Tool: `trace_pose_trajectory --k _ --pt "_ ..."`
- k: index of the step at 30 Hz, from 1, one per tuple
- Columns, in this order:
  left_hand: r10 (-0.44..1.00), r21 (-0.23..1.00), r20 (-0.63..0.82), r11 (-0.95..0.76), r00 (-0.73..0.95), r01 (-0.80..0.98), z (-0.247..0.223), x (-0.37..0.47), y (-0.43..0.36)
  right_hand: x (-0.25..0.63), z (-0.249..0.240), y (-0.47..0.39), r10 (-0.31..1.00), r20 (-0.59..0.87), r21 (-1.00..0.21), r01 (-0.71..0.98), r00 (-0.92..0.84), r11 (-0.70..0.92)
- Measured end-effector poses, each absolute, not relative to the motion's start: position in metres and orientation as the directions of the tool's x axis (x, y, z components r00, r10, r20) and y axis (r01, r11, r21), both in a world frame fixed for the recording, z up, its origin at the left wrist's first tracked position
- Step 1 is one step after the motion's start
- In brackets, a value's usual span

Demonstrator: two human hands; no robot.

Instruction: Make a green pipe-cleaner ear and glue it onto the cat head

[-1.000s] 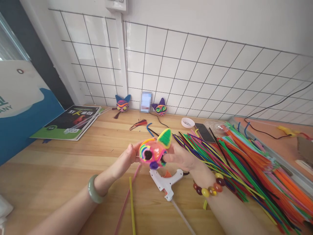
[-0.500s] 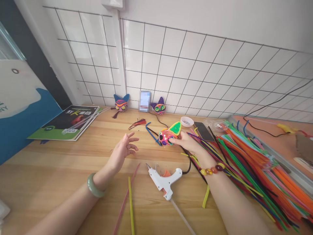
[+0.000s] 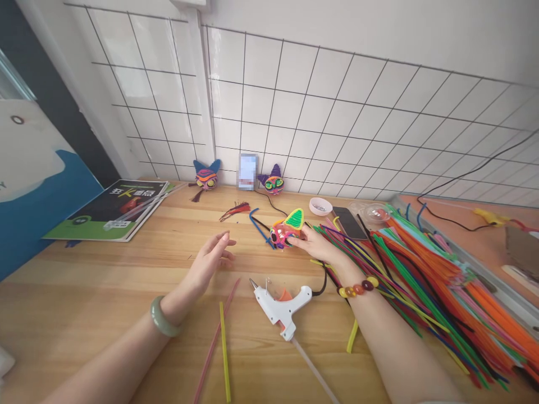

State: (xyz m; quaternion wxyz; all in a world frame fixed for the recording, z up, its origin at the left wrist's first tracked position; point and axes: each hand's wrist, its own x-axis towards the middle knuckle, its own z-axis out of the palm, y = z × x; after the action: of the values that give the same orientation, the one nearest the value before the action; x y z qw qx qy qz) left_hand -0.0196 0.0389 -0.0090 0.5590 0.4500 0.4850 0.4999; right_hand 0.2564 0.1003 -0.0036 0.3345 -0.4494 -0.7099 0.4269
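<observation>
My right hand (image 3: 314, 245) grips a colourful pipe-cleaner animal mask (image 3: 284, 233) from its right side, thumb across the front. One green ear edged in yellow rises from the mask; pink, orange and purple cover its face. My left hand (image 3: 213, 258) hovers over the table to the left, fingers apart and slightly curled, touching nothing. Between my forearms lies a white glue gun (image 3: 281, 308) with a glue stick in its back end. A pink pipe cleaner (image 3: 214, 342) and a yellow one (image 3: 224, 350) lie crossed beside it.
Two finished-looking masks, one blue-eared (image 3: 206, 175) and one purple-eared (image 3: 272, 180), lean by the wall around a phone (image 3: 247, 171). A pile of pipe cleaners (image 3: 438, 280) spreads on the right. A small bowl (image 3: 320, 206), dark phone (image 3: 350, 223), tassels (image 3: 236, 211) and magazine (image 3: 113, 210) lie farther back.
My right hand and the mask have shifted slightly left and tilted a little. The fingers of my left hand have drawn closer together. The view has shifted slightly.
</observation>
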Motion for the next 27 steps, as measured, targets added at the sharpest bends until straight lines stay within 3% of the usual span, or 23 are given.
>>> trace_pose_trajectory --k 8,27 --pt "0.994 0.988 -0.106 0.109 0.039 -0.107 -0.008 -0.018 0.038 0.259 -0.002 0.1 0.869 0.12 -0.945 0.213 -0.479 0.248" --pt "0.991 0.99 -0.122 0.125 0.048 -0.062 0.002 -0.014 0.036 0.258 -0.005 0.103 0.891 0.121 -0.956 0.191 -0.437 0.223"
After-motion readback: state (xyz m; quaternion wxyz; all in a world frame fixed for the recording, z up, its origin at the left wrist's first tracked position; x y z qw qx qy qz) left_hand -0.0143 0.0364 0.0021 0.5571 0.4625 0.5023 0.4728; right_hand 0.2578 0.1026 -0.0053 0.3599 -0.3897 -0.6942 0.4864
